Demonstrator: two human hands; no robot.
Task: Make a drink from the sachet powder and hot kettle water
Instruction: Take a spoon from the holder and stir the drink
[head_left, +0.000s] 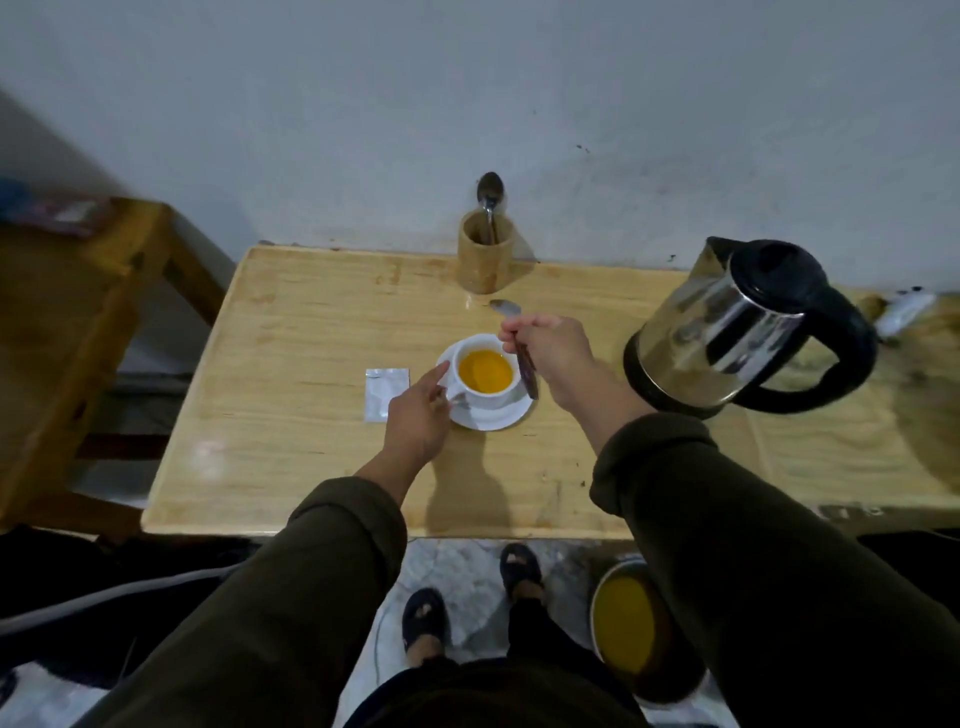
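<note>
left: bare table | right: kettle blocks | behind: holder, seemingly close

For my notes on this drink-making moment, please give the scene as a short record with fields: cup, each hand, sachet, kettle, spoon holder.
cup: white cup on a saucer, holds orange liquid
right hand: right hand holds a spoon above the cup
left hand: left hand at the cup's handle side
sachet: sachet flat on the table, left of the saucer
kettle: kettle on the right, lid closed
spoon holder: wooden holder by the wall, one spoon inside
</note>
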